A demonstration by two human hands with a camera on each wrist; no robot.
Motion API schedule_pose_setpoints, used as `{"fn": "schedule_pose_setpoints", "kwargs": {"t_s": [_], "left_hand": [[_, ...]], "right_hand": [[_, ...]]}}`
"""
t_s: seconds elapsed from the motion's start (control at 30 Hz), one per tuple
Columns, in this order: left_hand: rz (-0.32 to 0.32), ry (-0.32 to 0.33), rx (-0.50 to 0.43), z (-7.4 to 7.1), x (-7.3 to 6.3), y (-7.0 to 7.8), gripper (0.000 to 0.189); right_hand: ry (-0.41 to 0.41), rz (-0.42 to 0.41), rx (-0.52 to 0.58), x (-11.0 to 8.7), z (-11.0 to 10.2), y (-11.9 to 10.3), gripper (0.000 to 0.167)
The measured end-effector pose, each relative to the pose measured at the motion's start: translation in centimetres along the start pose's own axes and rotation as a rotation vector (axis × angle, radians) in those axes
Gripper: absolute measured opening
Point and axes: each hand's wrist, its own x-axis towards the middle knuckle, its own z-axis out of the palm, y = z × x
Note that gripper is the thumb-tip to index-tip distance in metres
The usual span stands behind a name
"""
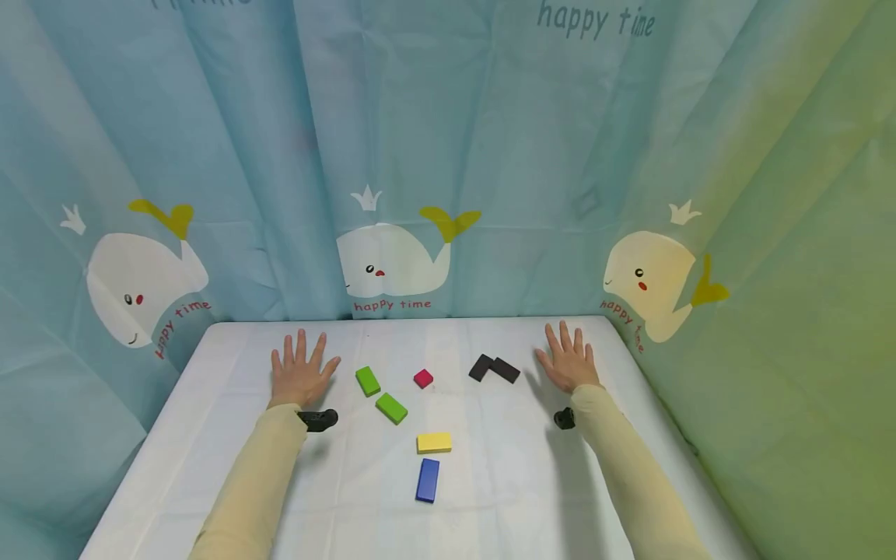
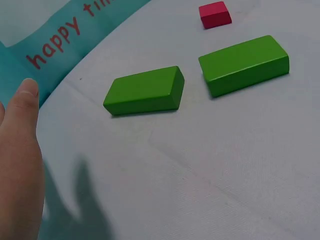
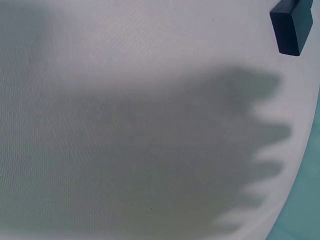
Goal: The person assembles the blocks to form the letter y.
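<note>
In the head view my left hand [image 1: 301,379] is spread with straight fingers, palm down, left of two green blocks [image 1: 368,381]. It holds nothing. My right hand [image 1: 570,365] is spread likewise, to the right of two black blocks [image 1: 505,370] that meet at an angle. Between these pairs lies a small red block [image 1: 423,379]. Nearer the front are a yellow block [image 1: 434,443] and, just below it, a blue block [image 1: 428,481]. The left wrist view shows the thumb [image 2: 22,115] apart from the nearer green block [image 2: 145,91]. Only the right hand's shadow shows in the right wrist view, with a black block [image 3: 291,27] at the corner.
A white cloth covers the table [image 1: 504,498]. Behind it hangs a blue curtain [image 1: 280,155] with printed whales, meeting the table's back edge. A greenish curtain [image 1: 805,350] runs along the right side. Black wrist cameras [image 1: 320,421] sit inward of each sleeve.
</note>
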Motion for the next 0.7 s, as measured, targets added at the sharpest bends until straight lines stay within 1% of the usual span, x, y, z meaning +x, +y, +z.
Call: {"fn": "schedule_pose_setpoints", "kwargs": {"t_s": [0.1,0.17,0.23,0.3,0.37,0.43,0.5,0.6,0.7], "left_hand": [[-0.001,0.012,0.014,0.1,0.1,-0.2,0.075],[0.005,0.028,0.000,0.1,0.2,-0.2,0.074],[0.017,0.045,-0.013,0.3,0.4,0.2,0.072],[0.041,0.068,-0.036,0.5,0.6,0.9,0.070],[0.077,0.091,-0.070,0.9,0.9,2.0,0.066],[0.108,0.098,-0.135,1.2,1.2,3.4,0.062],[0.132,0.095,-0.209,1.5,1.3,5.1,0.057],[0.164,0.096,-0.306,2.3,1.3,7.7,0.048],[0.190,0.109,-0.349,3.4,1.2,9.9,0.042]], "right_hand": [[0.002,-0.001,-0.011,0.0,-0.2,-0.1,0.070],[0.010,-0.005,-0.013,0.0,-0.2,-0.1,0.069],[0.029,-0.020,-0.023,0.0,-0.2,-0.1,0.068],[0.056,-0.043,-0.029,0.1,0.0,-0.1,0.065],[0.084,-0.070,-0.036,0.1,0.2,-0.3,0.062],[0.112,-0.100,-0.047,0.3,0.7,-0.4,0.059],[0.141,-0.134,-0.034,0.5,1.1,-0.8,0.056],[0.180,-0.185,-0.002,0.5,1.8,-1.4,0.054],[0.195,-0.228,0.049,0.4,2.2,-2.4,0.053]]}}
